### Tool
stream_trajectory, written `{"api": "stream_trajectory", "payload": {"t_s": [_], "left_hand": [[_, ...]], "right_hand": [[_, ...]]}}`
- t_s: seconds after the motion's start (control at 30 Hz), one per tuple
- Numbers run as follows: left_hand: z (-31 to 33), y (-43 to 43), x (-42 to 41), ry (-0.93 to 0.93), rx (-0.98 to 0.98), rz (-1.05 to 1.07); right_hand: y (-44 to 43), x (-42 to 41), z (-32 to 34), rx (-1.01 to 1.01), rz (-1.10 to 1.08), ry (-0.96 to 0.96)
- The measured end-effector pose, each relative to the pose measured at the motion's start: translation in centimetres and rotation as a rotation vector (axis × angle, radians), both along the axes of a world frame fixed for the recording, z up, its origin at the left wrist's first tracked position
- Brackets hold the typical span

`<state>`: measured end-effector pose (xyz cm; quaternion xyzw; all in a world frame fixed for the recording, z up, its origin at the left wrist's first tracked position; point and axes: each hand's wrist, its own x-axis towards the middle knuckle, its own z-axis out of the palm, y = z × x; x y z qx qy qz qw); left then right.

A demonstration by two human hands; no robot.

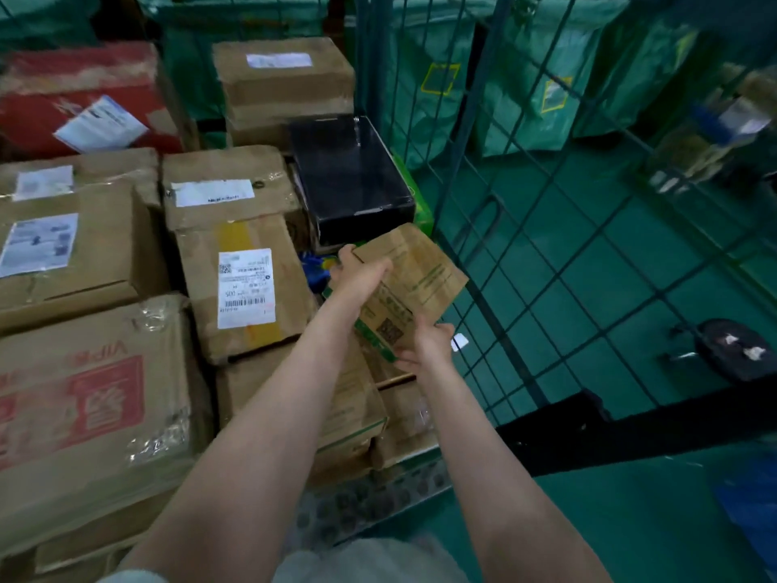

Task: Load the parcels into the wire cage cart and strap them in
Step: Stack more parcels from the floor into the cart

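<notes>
A small brown cardboard parcel (414, 284) with green print hangs tilted above the stacked parcels, close to the wire cage cart's right side wall (511, 229). My left hand (359, 273) grips its far upper edge, and my right hand (426, 345) holds its near lower corner from underneath. Below it lie more brown parcels (357, 414). A black box (351, 178) sits just beyond it. A taped parcel with a white shipping label (246, 288) lies to the left. No strap is in view.
Several cardboard parcels fill the cart to the left, among them a red-printed one (96, 397) and a red box (80, 98) at the back. Green bags (542, 77) hang behind the mesh. A black caster (731, 349) stands on the green floor at the right.
</notes>
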<state>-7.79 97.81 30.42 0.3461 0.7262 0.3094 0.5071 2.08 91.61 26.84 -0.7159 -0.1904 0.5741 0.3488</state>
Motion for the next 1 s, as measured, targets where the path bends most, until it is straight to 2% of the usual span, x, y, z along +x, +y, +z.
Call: {"api": "stream_trajectory", "payload": {"t_s": [0.13, 0.23, 0.4, 0.47, 0.67, 0.83, 1.0], "left_hand": [[-1.2, 2.1, -0.4, 0.013, 0.023, 0.034], [-2.3, 2.9, -0.8, -0.053, 0.063, 0.090], [-4.3, 3.0, -0.7, -0.203, -0.047, 0.208], [-5.0, 2.9, -0.5, -0.205, -0.113, 0.247], [-6.0, 4.2, -0.7, -0.170, -0.157, 0.297], [-6.4, 5.1, -1.5, -0.151, -0.137, 0.311], [-6.4, 5.3, -1.6, -0.097, -0.198, 0.318]], "right_hand": [[1.7, -1.1, -0.9, -0.031, 0.039, 0.016], [2.7, -2.3, -2.0, -0.049, 0.128, 0.032], [5.7, -2.7, -2.9, -0.039, 0.467, 0.004], [6.9, -1.7, -3.2, -0.060, 0.435, 0.017], [9.8, 3.2, -4.7, -0.099, -0.035, -0.026], [11.4, 3.5, -5.3, -0.093, 0.152, -0.156], [12.3, 2.8, -5.8, -0.131, 0.272, -0.260]]}}
